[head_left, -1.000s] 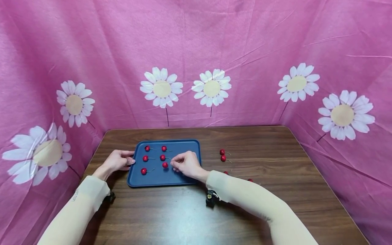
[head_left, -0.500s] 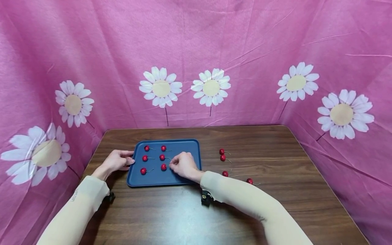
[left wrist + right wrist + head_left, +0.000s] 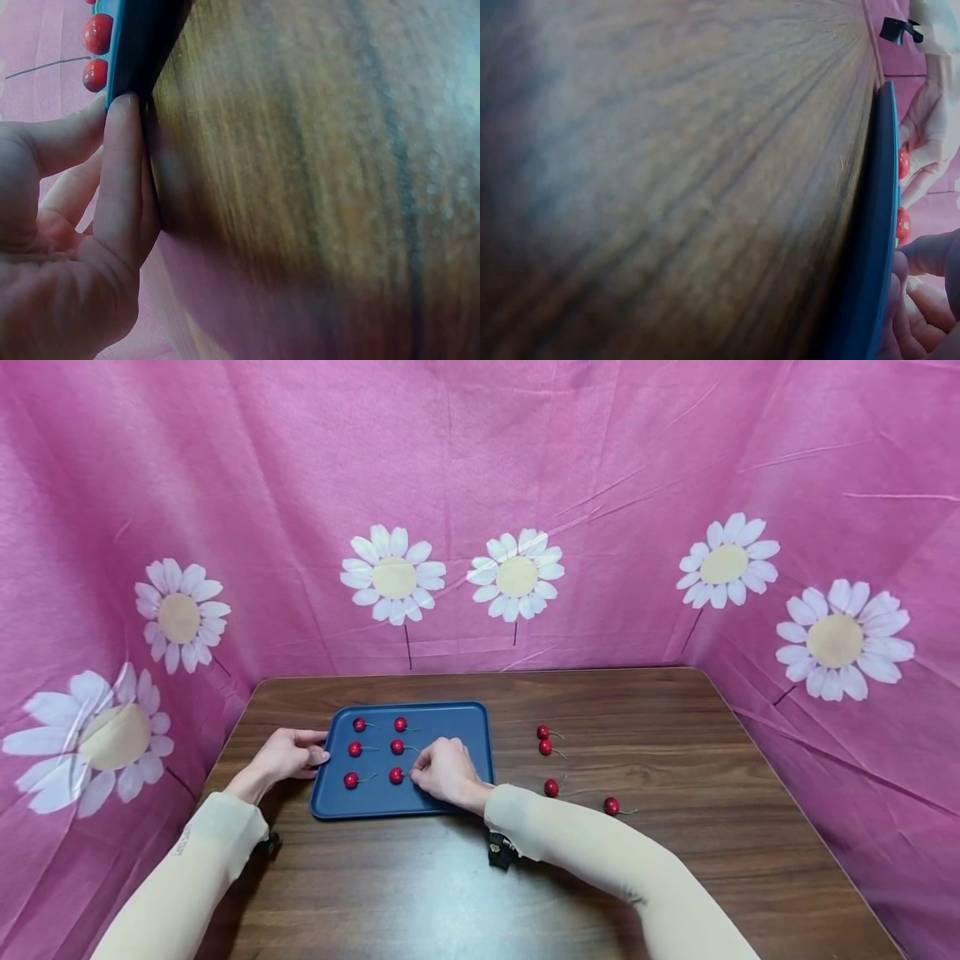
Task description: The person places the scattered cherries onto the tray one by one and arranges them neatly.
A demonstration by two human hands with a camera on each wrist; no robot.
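Observation:
A blue tray (image 3: pixel 450 717) lies on the table, with red cherries in two columns on it. My left hand (image 3: pixel 279 755) holds the tray's left edge; in the left wrist view the thumb is at the rim and the fingers lie against the tray's outer side (image 3: pixel 144 49). Over the tray's middle, my right hand (image 3: pixel 447 771) pinches the short stem of the front cherry (image 3: pixel 396 775) of the second column. Its body sits just left of the fingertips. Behind it lies another cherry (image 3: pixel 397 747). The right wrist view shows the cherry (image 3: pixel 904 225) beside my thumb.
Several loose cherries lie right of the tray, among them a pair at the back (image 3: pixel 544 747) and one farthest right (image 3: pixel 612 806). The brown wooden table (image 3: pixel 675 735) is backed by a pink flowered cloth (image 3: pixel 615 468).
My right hand has moved slightly left and toward me, bringing the pinched cherry into line with the front cherry of the left column. The left hand has stayed at the tray's edge.

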